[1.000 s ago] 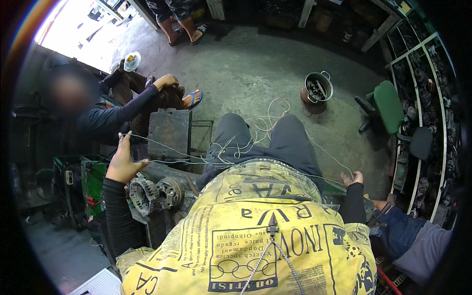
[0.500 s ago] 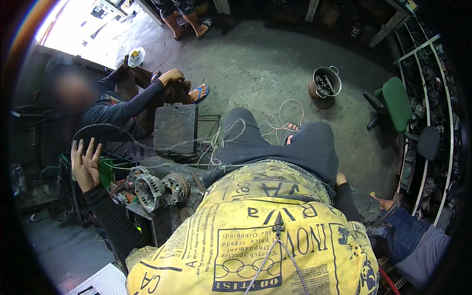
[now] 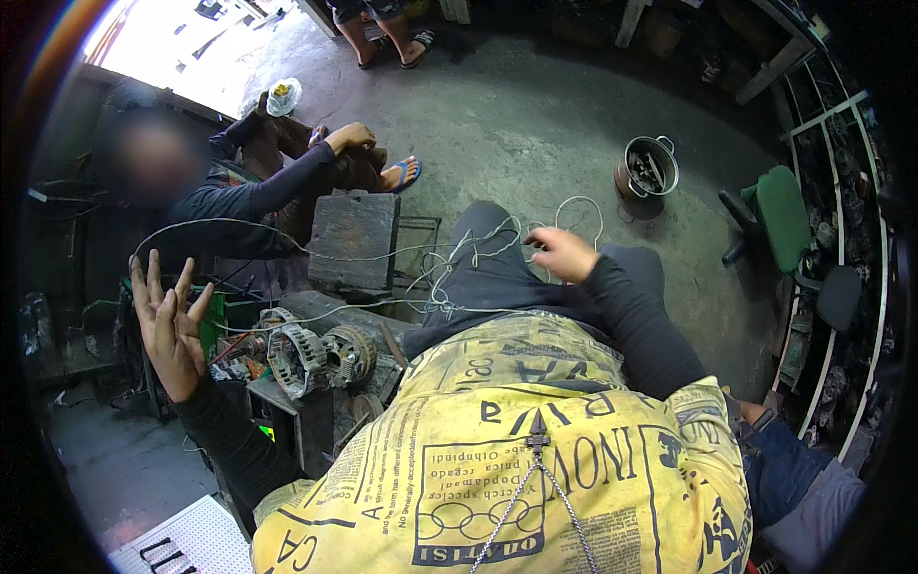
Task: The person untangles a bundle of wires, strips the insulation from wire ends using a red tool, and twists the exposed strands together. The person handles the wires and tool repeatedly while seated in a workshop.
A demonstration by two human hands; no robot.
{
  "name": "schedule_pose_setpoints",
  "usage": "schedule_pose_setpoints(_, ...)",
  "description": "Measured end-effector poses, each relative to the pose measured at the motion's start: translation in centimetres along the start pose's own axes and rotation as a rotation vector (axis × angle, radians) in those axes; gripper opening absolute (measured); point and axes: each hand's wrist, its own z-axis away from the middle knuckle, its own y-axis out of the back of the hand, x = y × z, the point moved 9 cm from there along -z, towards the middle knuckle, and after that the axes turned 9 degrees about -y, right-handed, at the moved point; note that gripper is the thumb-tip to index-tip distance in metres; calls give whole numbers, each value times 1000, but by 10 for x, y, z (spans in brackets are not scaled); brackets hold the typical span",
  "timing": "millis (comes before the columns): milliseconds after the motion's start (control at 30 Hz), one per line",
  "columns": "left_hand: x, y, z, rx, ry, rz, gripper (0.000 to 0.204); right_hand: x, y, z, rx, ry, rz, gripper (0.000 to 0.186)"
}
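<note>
My left hand (image 3: 172, 325) is raised at the left with its fingers spread. A thin pale wire (image 3: 330, 256) arcs past its fingertips, and another stretch meets it near the wrist side; whether the loop rests on the hand is hard to tell. From there both strands run to a loose tangle on my left thigh. Over my lap hovers my right hand (image 3: 564, 254), fingers loosely extended leftward, close to the wire's far loops, holding nothing I can see. Beside my left leg sit alternator parts (image 3: 296, 356), with a ribbed metal housing and a round rotor-like piece.
A seated person (image 3: 277, 191) is at the left, near a dark block (image 3: 354, 239). A metal pot (image 3: 647, 167) with metal pieces stands on the floor, before a green chair (image 3: 779, 218). Another person's legs (image 3: 382, 38) show at the back; a denim-clad limb (image 3: 779, 459) is at the right.
My right hand has risen from beside my right hip to above my lap. My left hand stays raised and spread, slightly lower. The view has shifted slightly.
</note>
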Motion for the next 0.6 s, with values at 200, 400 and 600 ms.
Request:
schedule_pose_setpoints(200,42,21,21,81,-102,-66,71,24,-23,-46,131,-266,196,47)
schedule_pose_setpoints(400,26,45,26,109,6,-128,67,10,-31,-59,140,138,-64,27)
schedule_pose_setpoints(600,-14,26,20,61,9,-223,66,40,6,-37,83,-67,-681,8)
